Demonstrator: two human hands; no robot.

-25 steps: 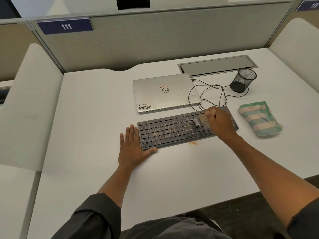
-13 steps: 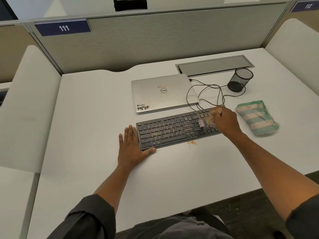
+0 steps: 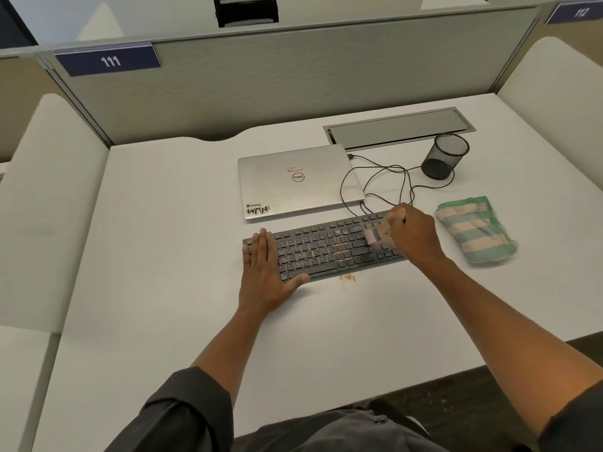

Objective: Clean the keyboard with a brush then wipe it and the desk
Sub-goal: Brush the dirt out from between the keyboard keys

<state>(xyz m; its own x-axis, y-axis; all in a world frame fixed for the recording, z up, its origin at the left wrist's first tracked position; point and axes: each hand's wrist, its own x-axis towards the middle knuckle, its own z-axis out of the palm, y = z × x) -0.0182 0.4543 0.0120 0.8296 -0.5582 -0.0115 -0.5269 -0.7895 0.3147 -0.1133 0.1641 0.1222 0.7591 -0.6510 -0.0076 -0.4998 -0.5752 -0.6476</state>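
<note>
1. Dark grey, flat and rectangular, the plastic keyboard (image 3: 326, 249) lies on the white desk (image 3: 163, 256), just near of a closed silver laptop (image 3: 298, 181); brownish crumbs speckle its middle keys.
2. The left hand (image 3: 264, 272) lies flat with straight fingers held together over the keyboard's left end, the thumb spread out along the keyboard's near edge.
3. The right hand (image 3: 414, 236) is curled round the wooden handle of a small brush (image 3: 378, 233), over the right part of the keyboard; the brush's pale bristle end points left and down onto the keys.
4. A small patch of brown crumbs (image 3: 347, 277) sits on the desk just near of the keyboard's front edge, about midway along it.
5. A folded green-and-cream striped cloth (image 3: 474, 231) lies on the desk to the right of the keyboard, just beyond the right hand and apart from it.
6. A black wire-mesh pen cup (image 3: 445, 156) stands far right, near a grey rectangular cable hatch (image 3: 398, 128) set in the desk.
7. Thin black cables (image 3: 385, 184) loop over the desk between the laptop, the cup and the keyboard's far edge.
8. A grey partition (image 3: 293, 76) closes off the far side, bearing a blue label reading 111 (image 3: 109, 62).
</note>
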